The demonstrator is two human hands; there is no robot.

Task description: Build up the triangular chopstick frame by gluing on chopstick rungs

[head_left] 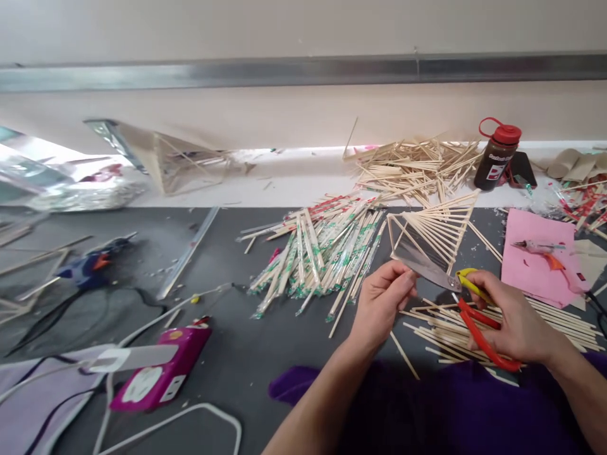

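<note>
My right hand (515, 316) grips a pair of scissors (429, 272) with one yellow handle and one red handle. The handles are spread, and the long metal blade points left. Right beside the blade, the fingers of my left hand (386, 297) are pinched together; whatever they may hold is hidden. Just beyond the blade stands a fan-like frame of thin wooden sticks (439, 221). Under and around my right hand lie many loose sticks (441, 332) in a rough row.
Paper-wrapped chopsticks (317, 253) lie in a heap at the middle. Behind are a stick pile (417, 167) and a red-capped bottle (497, 155). Glue guns lie left (97, 262) and right on pink paper (516, 221). Cables run past a magenta power strip (164, 366).
</note>
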